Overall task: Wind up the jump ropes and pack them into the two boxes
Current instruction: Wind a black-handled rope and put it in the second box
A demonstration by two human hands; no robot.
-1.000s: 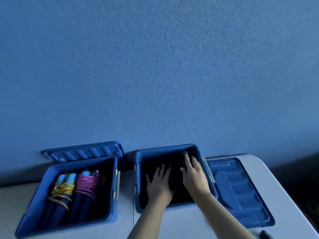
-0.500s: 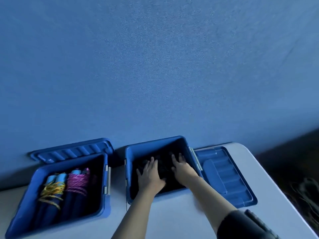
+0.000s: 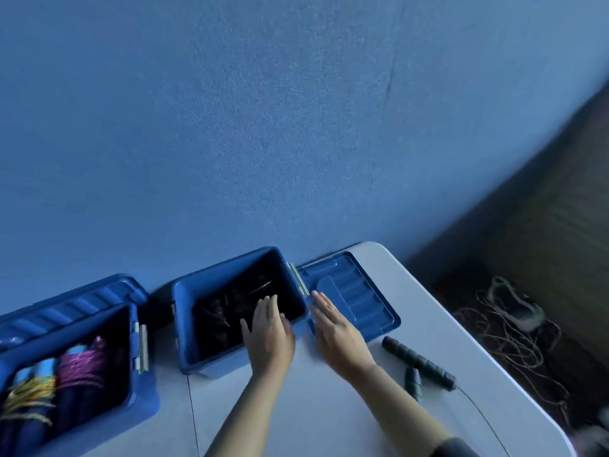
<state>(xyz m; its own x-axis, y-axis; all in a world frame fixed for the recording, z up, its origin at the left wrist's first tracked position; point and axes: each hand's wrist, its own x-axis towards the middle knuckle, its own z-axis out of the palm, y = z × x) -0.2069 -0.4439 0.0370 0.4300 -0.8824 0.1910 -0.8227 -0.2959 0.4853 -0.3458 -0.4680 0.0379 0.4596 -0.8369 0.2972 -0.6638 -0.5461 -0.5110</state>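
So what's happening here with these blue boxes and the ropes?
A person is packing wound jump ropes into two open blue boxes on a white table. The left box holds bundles wrapped in pink and yellow cord. The left hand reaches flat over the right box, which has dark ropes inside. The right hand is open above that box's lid. A rope with black handles lies unwound on the table.

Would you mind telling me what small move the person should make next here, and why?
Probably reach the right hand toward the black jump rope handles lying on the table beside the lid. Both hands are open and hold nothing, the left hand is at the near rim of the middle box, and that rope is not yet wound or packed.
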